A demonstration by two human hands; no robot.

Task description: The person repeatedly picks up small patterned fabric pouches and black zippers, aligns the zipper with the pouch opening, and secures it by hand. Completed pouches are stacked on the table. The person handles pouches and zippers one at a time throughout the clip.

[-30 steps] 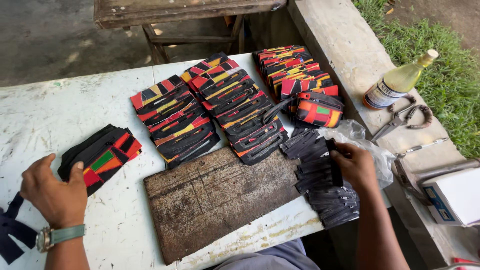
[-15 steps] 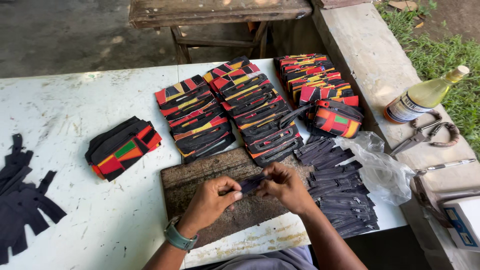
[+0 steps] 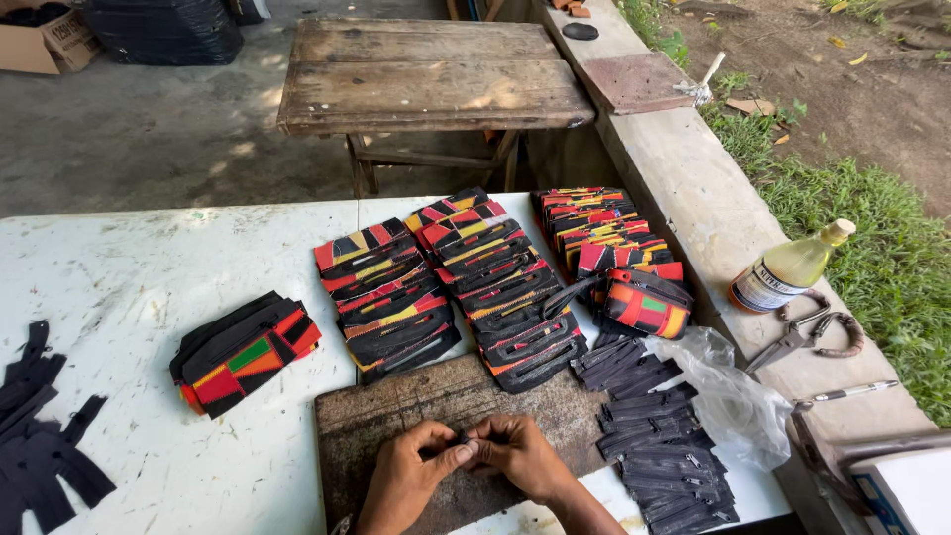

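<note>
My left hand [image 3: 411, 471] and my right hand [image 3: 520, 453] meet over a dark wooden board [image 3: 396, 411] at the table's near edge. Together they pinch a small black piece [image 3: 462, 439], probably a zipper, between the fingertips; most of it is hidden by my fingers. A pile of black zippers [image 3: 659, 431] lies just right of my right hand. Left of the board rests a small stack of black pouches with red, green and orange panels [image 3: 243, 352].
Rows of multicoloured pouches [image 3: 456, 282] cover the white table [image 3: 129, 287] behind the board. Black strips [image 3: 40, 426] lie at far left. A clear plastic bag [image 3: 728, 396], a bottle [image 3: 788, 267], pliers [image 3: 807, 337] and a pen [image 3: 842, 394] sit at right. A wooden bench [image 3: 426, 74] stands beyond.
My right hand left the zipper pile and my left hand left the left pouch stack; both came together over the board holding a black piece. The camera tilted up, showing the bench.
</note>
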